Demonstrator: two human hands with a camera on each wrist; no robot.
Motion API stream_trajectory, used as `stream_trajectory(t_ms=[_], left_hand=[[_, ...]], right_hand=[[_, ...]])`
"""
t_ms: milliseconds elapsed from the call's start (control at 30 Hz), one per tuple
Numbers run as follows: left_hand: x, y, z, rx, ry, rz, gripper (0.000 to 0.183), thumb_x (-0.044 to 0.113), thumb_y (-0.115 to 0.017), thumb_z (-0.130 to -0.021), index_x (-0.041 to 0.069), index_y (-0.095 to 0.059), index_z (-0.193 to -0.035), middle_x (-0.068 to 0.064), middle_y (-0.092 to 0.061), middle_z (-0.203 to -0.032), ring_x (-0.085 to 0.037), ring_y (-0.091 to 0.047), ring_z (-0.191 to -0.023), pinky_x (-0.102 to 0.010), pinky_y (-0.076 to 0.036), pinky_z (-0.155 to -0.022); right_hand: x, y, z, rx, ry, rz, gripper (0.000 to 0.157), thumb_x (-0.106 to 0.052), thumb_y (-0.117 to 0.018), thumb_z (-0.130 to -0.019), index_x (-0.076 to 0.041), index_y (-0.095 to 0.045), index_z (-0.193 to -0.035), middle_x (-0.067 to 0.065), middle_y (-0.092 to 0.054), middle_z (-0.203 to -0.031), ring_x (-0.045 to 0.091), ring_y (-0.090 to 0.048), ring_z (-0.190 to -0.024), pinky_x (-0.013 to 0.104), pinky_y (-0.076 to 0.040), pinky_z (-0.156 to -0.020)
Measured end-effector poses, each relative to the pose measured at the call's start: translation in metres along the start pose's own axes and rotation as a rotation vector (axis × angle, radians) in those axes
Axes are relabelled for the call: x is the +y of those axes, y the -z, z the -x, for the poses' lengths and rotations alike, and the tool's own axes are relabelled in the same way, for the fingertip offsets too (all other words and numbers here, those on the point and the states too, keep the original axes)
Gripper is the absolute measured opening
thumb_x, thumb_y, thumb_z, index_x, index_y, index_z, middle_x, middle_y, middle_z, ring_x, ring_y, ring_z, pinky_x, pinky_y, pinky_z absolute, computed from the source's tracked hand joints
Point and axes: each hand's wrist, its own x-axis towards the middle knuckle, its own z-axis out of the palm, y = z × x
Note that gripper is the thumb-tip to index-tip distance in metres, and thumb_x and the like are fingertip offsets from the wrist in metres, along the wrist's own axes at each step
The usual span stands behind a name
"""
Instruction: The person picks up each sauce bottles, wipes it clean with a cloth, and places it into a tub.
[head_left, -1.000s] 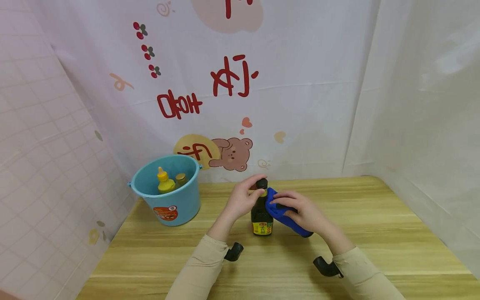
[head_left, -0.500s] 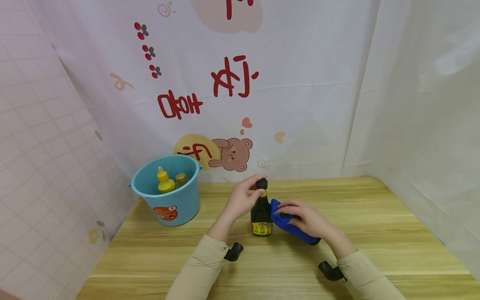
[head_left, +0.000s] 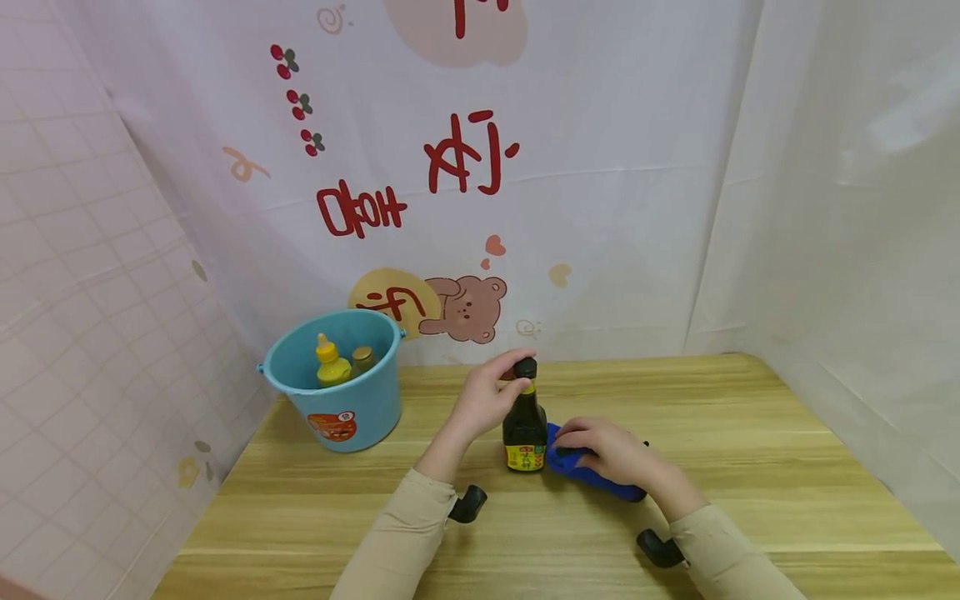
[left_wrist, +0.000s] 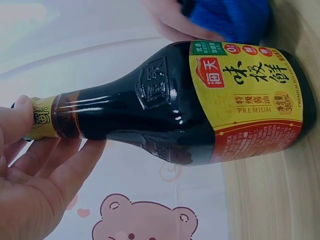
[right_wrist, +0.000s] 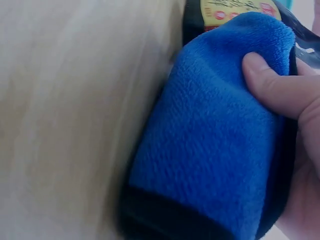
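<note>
A dark soy sauce bottle with a black cap and a yellow-and-red label stands upright on the table. My left hand grips it by the neck and cap, thumb on one side and fingers on the other. In my right hand is a folded blue cloth with a dark edge, pinched between thumb and fingers. The cloth lies against the lower right side of the bottle, low over the table. Part of the label shows behind the cloth in the right wrist view.
A light blue bucket stands at the back left of the wooden table. Inside it are a yellow squeeze bottle and a jar with a gold-coloured lid. A printed white curtain hangs behind the table.
My right hand has moved down along the bottle's right side with the blue cloth, from near the neck to beside the lower body. The left hand and the bottle have stayed in place.
</note>
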Motion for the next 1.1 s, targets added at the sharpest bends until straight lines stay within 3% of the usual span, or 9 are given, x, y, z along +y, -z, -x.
stream_trajectory(t_ms=[267,533,700,867,1100], left_hand=[[0.001,0.001,-0.001,-0.018,-0.007,-0.002,0.04,0.01,-0.063,-0.098,0.017,-0.059,-0.137,-0.007,-0.066,-0.122,-0.025,-0.065,-0.105,-0.036,-0.055,-0.082],[0.005,0.007,-0.006,-0.097,0.003,-0.035,0.041,0.011,-0.064,-0.097,0.013,-0.057,-0.138,-0.008,-0.064,-0.125,-0.026,-0.064,-0.106,-0.039,-0.054,-0.083],[0.009,0.01,-0.009,-0.148,-0.007,-0.127,0.047,0.014,-0.07,-0.094,0.013,-0.056,-0.139,-0.007,-0.063,-0.126,-0.024,-0.064,-0.104,-0.032,-0.055,-0.078],[0.014,0.012,-0.015,-0.15,-0.018,-0.226,0.049,0.017,-0.077,-0.089,0.011,-0.06,-0.134,-0.005,-0.066,-0.121,-0.021,-0.064,-0.098,-0.032,-0.054,-0.079],[0.021,0.015,-0.02,-0.173,-0.002,-0.35,0.046,0.02,-0.082,-0.084,0.012,-0.063,-0.126,-0.002,-0.067,-0.11,-0.022,-0.064,-0.092,-0.033,-0.052,-0.078]], right_hand=[[-0.007,-0.005,-0.005,-0.084,-0.059,0.103,0.035,0.002,-0.079,-0.08,-0.013,-0.073,-0.112,0.003,-0.064,-0.112,0.023,-0.065,-0.098,0.038,-0.055,-0.082],[-0.011,-0.004,-0.004,-0.103,-0.102,0.122,0.036,-0.003,-0.081,-0.08,-0.015,-0.074,-0.113,0.0,-0.064,-0.112,0.022,-0.063,-0.098,0.039,-0.054,-0.084],[-0.009,0.006,0.007,-0.057,-0.143,0.038,0.04,0.003,-0.078,-0.08,-0.012,-0.072,-0.116,0.004,-0.063,-0.115,0.024,-0.063,-0.103,0.04,-0.054,-0.085],[-0.009,0.02,0.02,0.023,-0.148,-0.037,0.045,0.008,-0.076,-0.08,-0.012,-0.069,-0.12,0.007,-0.063,-0.118,0.027,-0.062,-0.106,0.043,-0.054,-0.085],[-0.009,0.034,0.038,0.068,-0.169,-0.039,0.05,0.009,-0.076,-0.079,-0.014,-0.067,-0.122,0.006,-0.062,-0.12,0.028,-0.062,-0.107,0.044,-0.055,-0.083]])
